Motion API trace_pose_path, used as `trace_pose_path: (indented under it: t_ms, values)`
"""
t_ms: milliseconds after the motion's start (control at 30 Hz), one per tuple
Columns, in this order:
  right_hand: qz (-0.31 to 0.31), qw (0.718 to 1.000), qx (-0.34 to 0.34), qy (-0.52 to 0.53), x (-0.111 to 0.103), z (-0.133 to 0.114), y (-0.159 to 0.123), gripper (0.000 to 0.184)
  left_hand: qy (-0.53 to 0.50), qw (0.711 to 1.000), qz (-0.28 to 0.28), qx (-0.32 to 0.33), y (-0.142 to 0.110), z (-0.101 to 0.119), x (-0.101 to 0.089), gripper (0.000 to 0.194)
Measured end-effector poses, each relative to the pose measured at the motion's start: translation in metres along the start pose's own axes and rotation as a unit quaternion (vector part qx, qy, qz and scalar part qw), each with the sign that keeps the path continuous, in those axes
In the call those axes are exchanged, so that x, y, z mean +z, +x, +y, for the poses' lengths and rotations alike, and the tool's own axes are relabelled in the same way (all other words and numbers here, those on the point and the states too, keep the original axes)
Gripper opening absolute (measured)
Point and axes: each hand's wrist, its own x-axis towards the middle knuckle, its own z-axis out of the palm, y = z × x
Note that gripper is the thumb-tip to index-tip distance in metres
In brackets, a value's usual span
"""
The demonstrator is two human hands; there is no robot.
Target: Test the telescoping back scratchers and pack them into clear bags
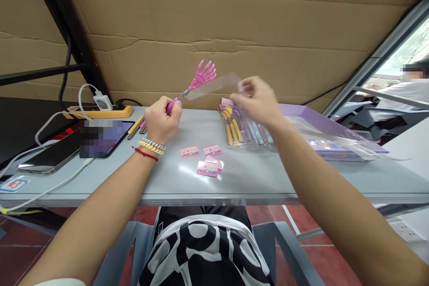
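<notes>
"What have you got in your grip?"

"My left hand [162, 118] is closed around the handle of a pink scratcher [203, 76], with its little splayed hand pointing up and away from me. My right hand [259, 98] is pinched on one end of a clear sleeve [214, 86]. It's blurred, so I can't tell exactly how the fingers sit."

"Is the scratcher out of the plastic?"

"The head and shaft look bare to me. The sleeve's other end is close by the shaft, but I can't tell whether they touch. Both are up above the grey surface [187, 129]."

"And the rest of them?"

"Mixed, I'd say. Over to my left, between my wrist and the phone [103, 140], there's a small group of sticks [135, 126], yellow and pink, that look unwrapped. My hand hides some of them, so I won't count. To the right there's a wrapped bundle [234, 127], yellow, purple and pale blue, all in clear plastic."

"So it's part done?"

"Judging by that, yes: a few bare, a good many in wrap. Four printed cards [189, 151] lie loose in front of me too, two of them overlapping."

"Anything past the bundle?"

"A purple box [301, 111], with clear film lying across it. I can't see what's inside from here."
</notes>
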Motion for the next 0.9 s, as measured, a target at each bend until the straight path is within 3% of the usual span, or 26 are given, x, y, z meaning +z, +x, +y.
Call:
trace_pose_path:
  t_ms: [133, 267, 467, 600, 667, 800, 900]
  values:
    - [-0.178, 0.983, -0.012, -0.044, 0.051, -0.002, -0.023, 0.053, -0.008, 1.000, 0.005, 0.001, 0.001, -0.001, 0.000, 0.031]
    - [-0.285, 0.957, -0.047, -0.039, 0.075, 0.009, -0.042, 0.069, -0.029, 0.999, -0.009, 0.018, 0.002, -0.003, 0.005, 0.032]
    - [-0.233, 0.965, -0.113, 0.034, 0.071, 0.019, -0.048, 0.050, -0.033, 0.995, -0.084, 0.048, 0.000, -0.005, 0.013, 0.033]
    - [-0.192, 0.973, -0.103, 0.075, 0.065, 0.011, -0.047, 0.052, -0.060, 0.979, -0.162, 0.107, -0.005, -0.001, 0.014, 0.032]
    - [-0.201, 0.971, -0.093, 0.084, 0.062, 0.007, -0.048, 0.055, -0.082, 0.965, -0.206, 0.139, -0.010, 0.004, 0.014, 0.031]
    - [-0.276, 0.952, -0.086, 0.099, 0.058, 0.003, -0.051, 0.063, -0.109, 0.940, -0.264, 0.184, -0.017, 0.013, 0.013, 0.031]
    - [-0.279, 0.950, -0.107, 0.089, 0.058, 0.002, -0.052, 0.065, -0.119, 0.924, -0.298, 0.209, -0.019, 0.015, 0.012, 0.030]
